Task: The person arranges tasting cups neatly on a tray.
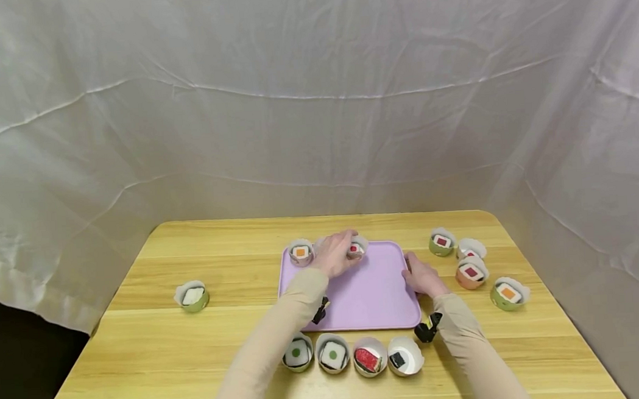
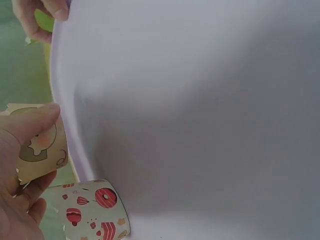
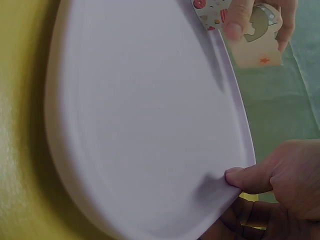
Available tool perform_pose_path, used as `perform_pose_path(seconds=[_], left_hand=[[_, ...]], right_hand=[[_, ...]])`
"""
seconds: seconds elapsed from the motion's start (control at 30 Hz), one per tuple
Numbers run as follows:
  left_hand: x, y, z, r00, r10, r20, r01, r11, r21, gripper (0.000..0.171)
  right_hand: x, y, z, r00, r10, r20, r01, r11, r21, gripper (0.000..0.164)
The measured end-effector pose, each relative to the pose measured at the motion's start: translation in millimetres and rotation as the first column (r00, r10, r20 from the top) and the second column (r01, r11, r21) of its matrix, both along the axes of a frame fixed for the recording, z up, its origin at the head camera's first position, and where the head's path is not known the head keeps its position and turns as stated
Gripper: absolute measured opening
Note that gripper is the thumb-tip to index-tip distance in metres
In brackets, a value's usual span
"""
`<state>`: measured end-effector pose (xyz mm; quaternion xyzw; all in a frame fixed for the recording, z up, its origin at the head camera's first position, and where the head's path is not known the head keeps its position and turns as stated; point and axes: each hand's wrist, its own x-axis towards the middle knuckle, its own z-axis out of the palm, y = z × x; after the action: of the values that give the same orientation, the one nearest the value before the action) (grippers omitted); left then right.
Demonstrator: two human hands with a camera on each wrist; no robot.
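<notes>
My left hand [image 1: 334, 255] is at the back edge of a lilac tray [image 1: 366, 297], gripping a beige paper baking cup [image 2: 47, 147] with a cartoon print. A white sushi-like piece with a red centre [image 1: 354, 247] sits in that cup. Beside it on the tray is a white cup with red doughnut prints [image 2: 97, 212]. A cup with an orange-centred piece [image 1: 301, 253] occupies the tray's back left corner. My right hand [image 1: 423, 275] pinches the tray's right rim, thumb on top and fingers below, as the right wrist view shows.
Along the tray's front edge stand several cups, including one with a red-topped piece [image 1: 367, 358] and one with a small dark piece [image 1: 406, 356]. More filled cups [image 1: 471, 273] stand to the right. A lone green cup [image 1: 192, 297] is at left.
</notes>
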<state>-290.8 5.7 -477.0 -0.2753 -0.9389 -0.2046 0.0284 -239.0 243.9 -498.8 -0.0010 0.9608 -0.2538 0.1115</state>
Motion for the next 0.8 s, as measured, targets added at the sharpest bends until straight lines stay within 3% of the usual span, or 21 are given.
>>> perform_pose_path(seconds=[0.4,0.8], left_hand=[[5.8,4.3,-3.6,0.999,0.003,-0.036,-0.006,0.996,-0.094,0.059],[10.9,6.1,-3.5,0.998,0.049,-0.047,-0.057,0.981,-0.185,0.063]], right_hand=[[1.8,-1.2,2.1,1.0,0.0,0.006,0.0,1.0,-0.015,0.046],[2.0,-3.3,1.3,1.0,0.0,0.003,0.0,1.0,-0.003,0.047]])
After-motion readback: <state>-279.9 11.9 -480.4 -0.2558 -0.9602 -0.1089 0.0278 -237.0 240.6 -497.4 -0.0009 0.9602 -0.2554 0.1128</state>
